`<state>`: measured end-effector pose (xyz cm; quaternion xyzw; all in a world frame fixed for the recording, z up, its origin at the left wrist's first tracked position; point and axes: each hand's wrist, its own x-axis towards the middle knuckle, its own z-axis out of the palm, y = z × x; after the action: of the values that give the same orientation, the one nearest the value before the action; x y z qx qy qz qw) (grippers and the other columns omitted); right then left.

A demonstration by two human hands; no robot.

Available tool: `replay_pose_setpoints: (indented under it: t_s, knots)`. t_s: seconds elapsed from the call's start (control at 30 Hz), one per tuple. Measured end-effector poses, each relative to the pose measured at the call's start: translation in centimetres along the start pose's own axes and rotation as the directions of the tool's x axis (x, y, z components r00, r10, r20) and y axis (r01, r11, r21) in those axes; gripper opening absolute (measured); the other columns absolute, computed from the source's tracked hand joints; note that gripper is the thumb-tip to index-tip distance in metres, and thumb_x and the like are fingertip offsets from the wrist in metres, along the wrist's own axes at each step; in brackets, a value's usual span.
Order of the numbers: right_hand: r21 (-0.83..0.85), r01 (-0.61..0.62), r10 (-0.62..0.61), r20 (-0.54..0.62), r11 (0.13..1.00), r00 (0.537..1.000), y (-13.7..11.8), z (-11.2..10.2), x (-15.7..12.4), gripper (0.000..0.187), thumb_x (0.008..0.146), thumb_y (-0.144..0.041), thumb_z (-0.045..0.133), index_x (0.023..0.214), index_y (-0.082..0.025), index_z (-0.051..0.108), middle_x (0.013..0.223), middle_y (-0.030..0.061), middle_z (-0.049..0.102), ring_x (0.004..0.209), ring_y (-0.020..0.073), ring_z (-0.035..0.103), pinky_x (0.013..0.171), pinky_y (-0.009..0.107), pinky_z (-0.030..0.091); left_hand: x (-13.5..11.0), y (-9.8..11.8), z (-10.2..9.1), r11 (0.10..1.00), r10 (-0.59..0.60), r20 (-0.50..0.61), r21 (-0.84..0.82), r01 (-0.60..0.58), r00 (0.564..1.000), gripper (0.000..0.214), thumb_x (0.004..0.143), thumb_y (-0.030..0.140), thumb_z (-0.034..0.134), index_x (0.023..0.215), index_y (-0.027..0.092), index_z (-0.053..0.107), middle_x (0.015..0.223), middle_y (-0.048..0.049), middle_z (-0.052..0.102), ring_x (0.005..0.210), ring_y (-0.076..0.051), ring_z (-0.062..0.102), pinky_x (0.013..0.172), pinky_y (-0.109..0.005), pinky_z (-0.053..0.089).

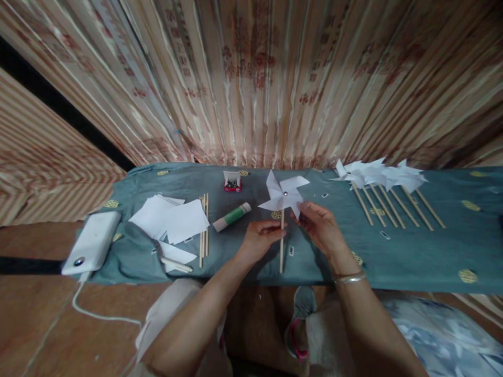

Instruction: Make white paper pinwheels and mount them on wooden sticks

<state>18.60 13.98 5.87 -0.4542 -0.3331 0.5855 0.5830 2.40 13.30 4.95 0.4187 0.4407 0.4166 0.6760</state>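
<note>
A white paper pinwheel (288, 192) with a shiny pin at its centre is fixed to a thin wooden stick (282, 254), above the middle of the cloth-covered table. My left hand (262, 238) pinches the stick below the blades, thumb and fingers closed around it. With closed fingertips my right hand (316, 222) grips the tip of the pinwheel's lower right blade; a bracelet circles that wrist. Nearest on the left lies a green and white glue stick (232, 217). Behind it sits a small open red box (232, 181) of metal pins.
Several pinwheels on sticks (379, 175) lie in a row at the right. White paper sheets (184, 222), loose sticks (203, 235) and a scissors-like tool (175, 262) are at the left. A white power bank (92, 242) with a cable rests at the left edge. Curtains hang behind.
</note>
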Motion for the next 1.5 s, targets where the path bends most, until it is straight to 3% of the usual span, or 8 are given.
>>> replay_pose_setpoints:
  t_s: [0.47,0.93,1.13,1.27,1.4,1.5]
  knots:
    - [-0.046,-0.009,0.011,0.050,0.999,0.999,-0.2,0.6,-0.5,0.029,0.057,-0.045,0.087,0.058,-0.021,0.070,0.054,-0.0028,0.063,0.054,0.0078,0.053,0.054,0.020,0.045,0.2,-0.1,0.1,1.000,-0.001,-0.005,-0.028,0.000,1.000,0.028,0.054,0.025,0.082,0.080,0.016,0.079,0.075,-0.0031,0.075,0.072,-0.018,0.064,0.076,-0.030,0.050]
    - [-0.162,0.042,-0.027,0.089,0.986,0.996,0.2,0.5,-0.5,0.031,0.059,-0.051,0.084,0.059,-0.023,0.072,0.058,-0.0008,0.066,0.055,0.0117,0.054,0.055,0.024,0.046,0.1,0.0,0.4,1.000,0.013,-0.010,-0.022,-0.013,1.000,0.028,0.054,0.029,0.082,0.078,0.017,0.079,0.076,-0.0026,0.075,0.076,-0.019,0.065,0.077,-0.030,0.050]
    - [0.005,-0.009,0.009,0.059,1.000,0.998,0.0,0.3,-0.1,0.035,0.061,-0.052,0.083,0.081,-0.024,0.075,0.069,-0.0024,0.068,0.062,0.0118,0.058,0.057,0.022,0.048,-0.2,0.0,0.1,0.999,-0.040,0.044,-0.015,0.041,0.998,0.032,0.051,0.031,0.085,0.079,0.016,0.080,0.073,-0.0033,0.075,0.069,-0.016,0.063,0.071,-0.028,0.049]
    - [0.147,-0.038,0.034,0.029,0.988,0.999,-0.5,0.1,0.4,0.038,0.056,-0.053,0.085,0.079,-0.025,0.074,0.081,-0.0011,0.074,0.071,0.0153,0.065,0.062,0.025,0.053,-0.7,0.0,0.2,0.995,-0.103,0.127,0.008,0.103,0.987,0.036,0.051,0.032,0.086,0.082,0.016,0.080,0.076,-0.0046,0.075,0.068,-0.015,0.062,0.072,-0.027,0.049]
    - [0.120,-0.040,0.036,0.035,0.992,0.999,-0.6,-0.6,1.0,0.044,0.061,-0.059,0.079,0.087,-0.025,0.073,0.086,0.0014,0.076,0.080,0.0213,0.069,0.068,0.032,0.054,-1.0,-0.1,0.3,0.991,-0.137,0.172,0.016,0.136,0.975,0.038,0.049,0.034,0.088,0.080,0.015,0.079,0.074,-0.0052,0.075,0.067,-0.016,0.064,0.074,-0.029,0.050]
    - [0.090,-0.012,0.010,0.015,0.996,1.000,-0.5,-1.1,1.3,0.040,0.063,-0.058,0.078,0.082,-0.024,0.072,0.078,0.0009,0.076,0.074,0.0213,0.070,0.066,0.032,0.054,-1.0,-0.1,0.4,0.988,-0.156,0.193,0.017,0.156,0.969,0.038,0.048,0.034,0.088,0.080,0.015,0.079,0.071,-0.0053,0.074,0.065,-0.016,0.065,0.073,-0.029,0.051]
